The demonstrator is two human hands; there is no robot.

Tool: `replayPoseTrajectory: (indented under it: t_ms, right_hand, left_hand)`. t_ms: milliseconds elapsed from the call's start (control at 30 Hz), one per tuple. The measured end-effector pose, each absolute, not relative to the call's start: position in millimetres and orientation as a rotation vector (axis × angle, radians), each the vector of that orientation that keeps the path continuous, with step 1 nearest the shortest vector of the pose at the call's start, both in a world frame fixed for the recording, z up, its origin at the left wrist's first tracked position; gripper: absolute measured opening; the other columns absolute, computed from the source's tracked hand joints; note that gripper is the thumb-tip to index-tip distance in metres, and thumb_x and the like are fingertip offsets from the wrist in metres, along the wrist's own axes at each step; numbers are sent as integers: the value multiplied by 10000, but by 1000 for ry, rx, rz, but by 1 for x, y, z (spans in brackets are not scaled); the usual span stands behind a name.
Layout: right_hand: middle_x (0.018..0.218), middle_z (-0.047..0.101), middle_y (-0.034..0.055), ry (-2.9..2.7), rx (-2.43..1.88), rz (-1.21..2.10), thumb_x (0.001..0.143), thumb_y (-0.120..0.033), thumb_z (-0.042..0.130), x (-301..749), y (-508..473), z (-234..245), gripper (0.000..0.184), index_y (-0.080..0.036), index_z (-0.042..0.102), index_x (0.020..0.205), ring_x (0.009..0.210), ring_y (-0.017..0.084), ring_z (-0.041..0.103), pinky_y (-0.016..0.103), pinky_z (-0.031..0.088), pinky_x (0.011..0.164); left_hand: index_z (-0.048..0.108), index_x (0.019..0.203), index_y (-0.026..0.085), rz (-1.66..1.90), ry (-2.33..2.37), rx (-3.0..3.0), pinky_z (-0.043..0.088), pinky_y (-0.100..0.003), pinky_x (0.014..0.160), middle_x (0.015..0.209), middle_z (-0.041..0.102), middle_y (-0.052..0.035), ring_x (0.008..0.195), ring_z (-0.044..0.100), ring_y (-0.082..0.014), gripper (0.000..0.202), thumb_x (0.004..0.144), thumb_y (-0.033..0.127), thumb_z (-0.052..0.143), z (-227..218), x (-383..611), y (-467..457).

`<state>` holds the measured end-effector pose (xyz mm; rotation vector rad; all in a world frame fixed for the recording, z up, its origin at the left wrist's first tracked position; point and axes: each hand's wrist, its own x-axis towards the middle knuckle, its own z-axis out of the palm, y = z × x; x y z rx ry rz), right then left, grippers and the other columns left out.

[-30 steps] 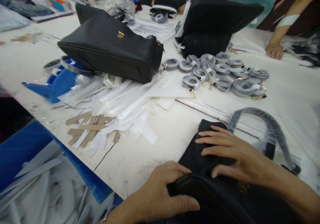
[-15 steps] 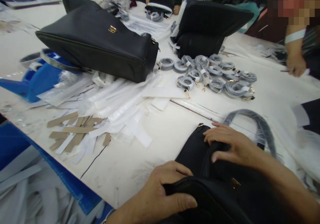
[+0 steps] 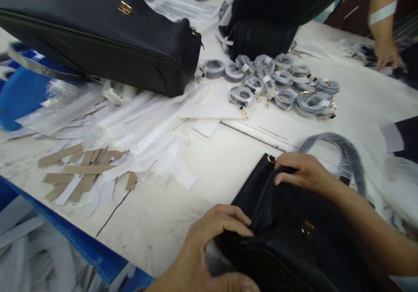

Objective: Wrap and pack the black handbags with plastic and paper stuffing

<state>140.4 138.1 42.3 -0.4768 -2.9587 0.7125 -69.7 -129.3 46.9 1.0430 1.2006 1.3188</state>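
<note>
A black handbag with a small gold clasp lies on its side at the lower right, close in front of me. My right hand pinches the edge at its mouth, near a gold ring on the corner. Around the bag's near bottom corner, my left hand has its fingers on top and its thumb below; the thumb is partly cut off by the frame. A handle wrapped in clear film arches out behind my right wrist. The bag's inside is hidden.
A larger black bag lies at upper left, another beyond. Coiled wrapped straps cluster mid-table. Card strips and plastic film lie left, above a blue scrap bin. A co-worker's hand is at upper right.
My left hand's fingers and thumb have spread wider apart at the bag's corner. My right hand has closed more tightly on the edge. The camera view has tilted down and shifted.
</note>
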Motion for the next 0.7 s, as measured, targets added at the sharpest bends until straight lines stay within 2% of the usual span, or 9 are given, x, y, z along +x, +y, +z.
replayPoseTrajectory:
  t_ms: [67,133,233,300,367,433,533,700]
  right_hand:
    - [687,651,28,-2992,-496,614,882,-647,560,140,139,38,463,-207,624,752,693,199,637,291,443,626]
    - [673,653,34,-3007,-533,503,884,-673,527,140,140,34,506,-203,625,723,675,204,638,296,436,606]
    - [734,696,57,-2924,-594,422,879,-664,547,142,140,34,491,-203,654,748,721,222,663,315,466,638]
    - [869,733,68,-2860,-559,447,907,-565,590,141,135,41,370,-211,694,876,857,241,685,367,501,803]
    - [1030,738,62,-2843,-430,549,946,-405,599,138,125,53,220,-245,698,1060,1024,240,667,449,426,1021]
    - [1141,718,52,-2847,-247,748,952,-300,605,133,111,66,251,-281,659,1197,1109,213,641,482,326,1132]
    - [1155,714,55,-2813,-8,976,925,-278,659,124,92,78,334,-265,629,1258,1081,180,658,456,318,1158]
    - [1185,701,70,-2783,133,949,925,-229,654,116,82,73,365,-233,616,1289,1091,169,652,406,392,1116]
  left_hand:
    - [663,932,204,1259,1266,998,526,-286,768,947,670,-61,858,630,-202,523,693,661,753,56,-67,-120]
    - [630,945,211,1216,1359,978,503,-260,671,845,649,-26,759,607,-179,531,683,655,760,61,-62,-112]
    - [633,1040,223,1261,1475,1110,517,-283,738,934,667,-41,842,632,-206,495,704,547,795,59,-53,-108]
    - [660,1010,225,1320,1511,1200,522,-289,796,976,666,-53,906,634,-212,368,759,468,776,55,-50,-108]
    - [683,937,221,1356,1509,1217,527,-272,783,919,671,-48,893,636,-200,245,807,420,745,52,-49,-108]
    - [693,918,217,1371,1505,1214,537,-261,771,887,682,-47,878,643,-196,219,811,400,748,53,-49,-108]
    - [706,934,218,1386,1528,1237,551,-257,783,897,704,-48,883,660,-197,226,797,387,768,56,-50,-107]
    - [689,965,232,1396,1580,1186,554,-238,775,931,716,-24,862,672,-176,270,768,384,795,51,-48,-112]
